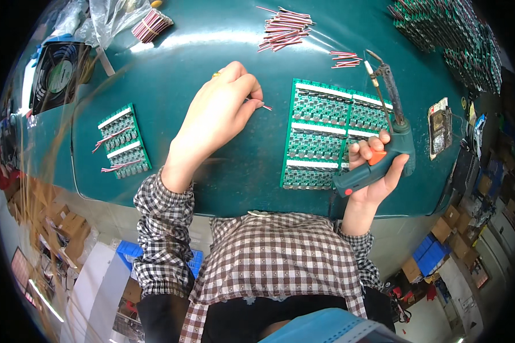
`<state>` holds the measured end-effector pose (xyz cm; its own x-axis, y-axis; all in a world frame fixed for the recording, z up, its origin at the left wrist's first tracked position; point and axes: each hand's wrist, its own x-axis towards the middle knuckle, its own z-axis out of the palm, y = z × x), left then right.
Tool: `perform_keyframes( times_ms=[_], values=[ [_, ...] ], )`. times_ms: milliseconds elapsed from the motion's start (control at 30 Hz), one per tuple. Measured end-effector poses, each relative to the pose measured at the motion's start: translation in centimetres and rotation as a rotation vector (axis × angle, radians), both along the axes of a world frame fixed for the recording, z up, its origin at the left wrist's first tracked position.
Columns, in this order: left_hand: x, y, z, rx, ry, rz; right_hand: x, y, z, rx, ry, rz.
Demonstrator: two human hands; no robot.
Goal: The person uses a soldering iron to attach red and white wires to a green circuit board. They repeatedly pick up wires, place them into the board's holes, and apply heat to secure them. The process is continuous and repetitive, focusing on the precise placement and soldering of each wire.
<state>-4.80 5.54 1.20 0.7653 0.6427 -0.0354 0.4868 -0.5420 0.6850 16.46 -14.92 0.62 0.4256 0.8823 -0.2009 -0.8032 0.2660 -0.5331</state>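
Note:
My left hand point(223, 106) is closed in a pinch over the middle of the green mat. Between thumb and fingers it grips a short wire point(267, 107), whose red and white end sticks out to the right. My right hand point(377, 163) is wrapped round the dark green handle of a soldering gun point(402, 143) with an orange trigger. Its metal tip points up and away, above the right part of a large green circuit board panel point(316, 134). At the left lies a smaller circuit board panel point(124, 141) with a few red and white wires across it.
A pile of wires point(285, 30) and a few loose wires point(345, 59) lie farther back. Banded wires point(152, 26) and a black fan point(58, 76) are at far left. Stacked circuit boards point(452, 40) stand at far right, above a small tray point(440, 127).

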Motion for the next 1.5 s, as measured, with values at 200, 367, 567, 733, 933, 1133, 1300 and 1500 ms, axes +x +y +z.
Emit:
perform_keyframes(
  times_ms=[200,367,567,733,933,1133,1300,1500],
  values=[
    [0.0,-0.7,-0.1,0.047,-0.029,0.006,-0.4,-0.9,0.9,-0.056,-0.047,-0.018],
    [-0.1,-0.4,-0.3,0.080,-0.030,-0.052,-0.5,-2.0,1.4,-0.095,-0.120,-0.029],
    [-0.4,-0.7,0.0,0.156,-0.058,-0.037,-0.7,-3.5,2.0,-0.134,-0.159,-0.063],
    [0.4,-1.9,1.2,-0.248,-0.136,0.124,-0.4,-4.4,2.9,-0.186,-0.267,-0.071],
    [1.4,-2.2,0.1,-0.295,-0.115,0.181,-0.6,-4.4,3.0,-0.199,-0.348,-0.088],
    [1.8,-2.2,-0.1,-0.197,-0.082,0.148,-1.0,-4.1,3.3,-0.253,-0.376,-0.059],
    [1.9,-2.0,-0.2,-0.223,-0.070,0.149,-0.7,-3.8,3.9,-0.272,-0.425,-0.019],
    [1.9,-1.4,-0.8,-0.524,-0.126,0.174,-0.8,-2.6,5.2,-0.374,-0.617,-0.003]
  ],
)
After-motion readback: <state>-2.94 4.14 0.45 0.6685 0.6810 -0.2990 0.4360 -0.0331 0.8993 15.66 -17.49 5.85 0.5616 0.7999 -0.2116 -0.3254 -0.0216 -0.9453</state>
